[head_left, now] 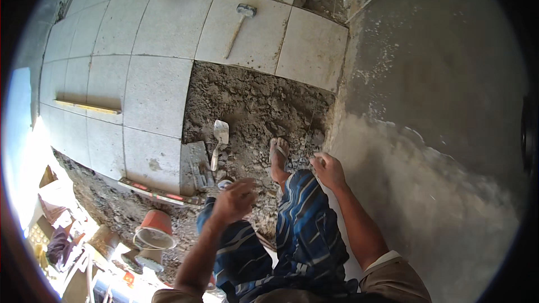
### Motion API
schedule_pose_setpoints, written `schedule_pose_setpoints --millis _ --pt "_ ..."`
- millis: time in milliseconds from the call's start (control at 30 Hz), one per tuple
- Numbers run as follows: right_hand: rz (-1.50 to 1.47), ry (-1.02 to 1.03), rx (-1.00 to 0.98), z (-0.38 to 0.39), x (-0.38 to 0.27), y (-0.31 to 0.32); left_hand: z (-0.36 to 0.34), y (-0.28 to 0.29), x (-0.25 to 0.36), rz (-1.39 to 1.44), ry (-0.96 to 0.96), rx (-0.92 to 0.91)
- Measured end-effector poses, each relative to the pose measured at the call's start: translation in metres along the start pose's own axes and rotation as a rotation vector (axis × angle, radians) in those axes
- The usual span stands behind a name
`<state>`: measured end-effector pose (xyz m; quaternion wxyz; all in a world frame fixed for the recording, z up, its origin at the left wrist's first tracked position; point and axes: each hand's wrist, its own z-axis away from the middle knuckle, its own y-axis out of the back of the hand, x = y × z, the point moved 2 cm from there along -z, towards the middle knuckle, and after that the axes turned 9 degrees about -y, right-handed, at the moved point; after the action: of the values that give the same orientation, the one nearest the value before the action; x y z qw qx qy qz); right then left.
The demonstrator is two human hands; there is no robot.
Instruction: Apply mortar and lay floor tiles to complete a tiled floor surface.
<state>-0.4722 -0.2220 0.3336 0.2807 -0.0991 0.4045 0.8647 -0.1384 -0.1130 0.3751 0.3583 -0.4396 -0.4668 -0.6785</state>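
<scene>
My left hand point(234, 201) hangs over my left knee, bent and smeared, so its grip is unclear. My right hand point(328, 171) is beside my right knee, close to the wall, with its fingers curled in; whatever they may pinch is too small to make out. In front of my hands lies a patch of rough, crumbly mortar bed point(252, 92). A trowel point(221, 134) with a pale blade rests there, its handle toward me. Next to it is a flat grey metal float point(197, 164). My bare right foot point(278, 154) stands on the rubble.
Large pale floor tiles point(154, 95) border the bed at left and beyond. A hammer point(241, 25) lies on them, as does a yellow straightedge point(87, 106). A red-and-white spirit level point(151, 192) sits along the tile edge. Left are an orange bucket point(157, 223) and clutter; right, a grey wall point(438, 67).
</scene>
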Motion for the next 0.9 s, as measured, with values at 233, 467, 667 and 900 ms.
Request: schedule_pose_setpoints --millis 233,467,667,900 --pt "-0.067 -0.291 -0.003 0.231 0.102 0.053 0.046 -0.033 0.161 0.145 0.267 -0.291" --pt "-0.344 -0.793 -0.486 0.316 0.133 0.027 0.219 0.023 0.090 -0.209 0.894 -0.566" --pt "-1.059 -0.951 -0.437 0.326 0.039 0.023 0.294 -0.010 0.040 0.188 1.105 -0.378" --pt "-0.372 -0.395 -0.247 0.350 -0.034 0.032 0.282 0.009 0.094 -0.011 0.717 -0.291"
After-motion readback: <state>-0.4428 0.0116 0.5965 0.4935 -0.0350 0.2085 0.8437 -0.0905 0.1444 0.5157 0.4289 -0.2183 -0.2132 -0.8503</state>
